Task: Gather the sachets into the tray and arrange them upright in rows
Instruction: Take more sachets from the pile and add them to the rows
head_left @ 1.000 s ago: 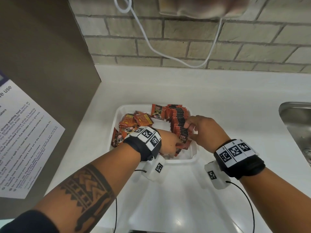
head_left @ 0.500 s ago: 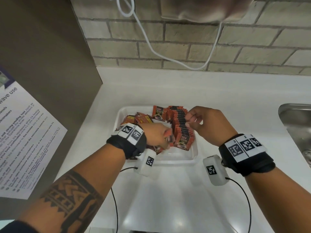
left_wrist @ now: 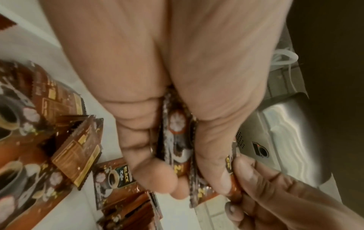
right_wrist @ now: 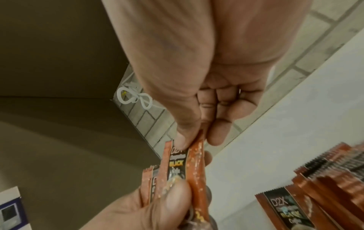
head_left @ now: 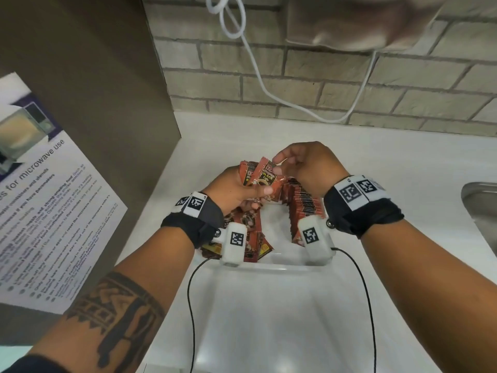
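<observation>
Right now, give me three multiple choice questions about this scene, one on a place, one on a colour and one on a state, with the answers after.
1. Where does the upright row of sachets stand?
A. tray's right side
B. in the sink
C. on the poster

2. What colour is the tray?
A. black
B. white
C. green

3. What is the right hand doing?
A. lying flat
B. pinching a sachet top
C. gripping the cable

A: the row lines the right wall.
B: its rim is white.
B: thumb and finger pinch the held sachets in the left hand.
</observation>
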A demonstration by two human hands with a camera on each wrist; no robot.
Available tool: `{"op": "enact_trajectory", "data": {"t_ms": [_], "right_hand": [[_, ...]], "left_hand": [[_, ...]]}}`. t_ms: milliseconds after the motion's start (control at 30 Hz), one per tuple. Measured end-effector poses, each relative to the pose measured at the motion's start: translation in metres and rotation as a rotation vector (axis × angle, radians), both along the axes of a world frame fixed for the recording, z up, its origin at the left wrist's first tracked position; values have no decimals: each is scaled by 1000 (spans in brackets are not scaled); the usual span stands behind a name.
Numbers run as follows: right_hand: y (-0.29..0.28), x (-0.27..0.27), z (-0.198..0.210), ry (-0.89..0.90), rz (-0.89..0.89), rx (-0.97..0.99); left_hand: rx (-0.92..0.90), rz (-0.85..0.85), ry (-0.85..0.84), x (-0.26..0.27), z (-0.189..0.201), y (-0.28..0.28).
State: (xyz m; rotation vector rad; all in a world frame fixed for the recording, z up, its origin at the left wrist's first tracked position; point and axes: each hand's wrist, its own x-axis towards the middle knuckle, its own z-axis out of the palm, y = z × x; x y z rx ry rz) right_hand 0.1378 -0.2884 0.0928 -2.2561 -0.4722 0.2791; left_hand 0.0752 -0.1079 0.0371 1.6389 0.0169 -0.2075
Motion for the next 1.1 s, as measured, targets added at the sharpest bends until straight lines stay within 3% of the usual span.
{"op": "enact_trajectory", "data": {"t_ms": [100, 200, 333, 433, 633, 800, 933, 1100], "right_hand": [[10, 11, 3, -35, -19, -61], [15, 22, 1, -137, -42, -154], [22, 36, -16, -175, -53, -388], [36, 45, -36, -227, -40, -666], [55, 54, -59, -233, -65, -904], [58, 59, -67, -187, -15, -933], [58, 63, -72, -181, 34, -959], [61, 64, -73, -210, 50, -947]], "left_hand": [[85, 67, 27, 7, -8, 9], [361, 17, 135, 13, -19, 18], [890, -239, 181, 19, -27, 9], [1113, -353, 131, 28, -29, -4], [1304, -575, 133, 43, -28, -23], [1415, -687, 151, 45, -29, -25], [1481, -672, 201, 47, -32, -18], [1386, -643, 227, 48, -22, -25]]}}
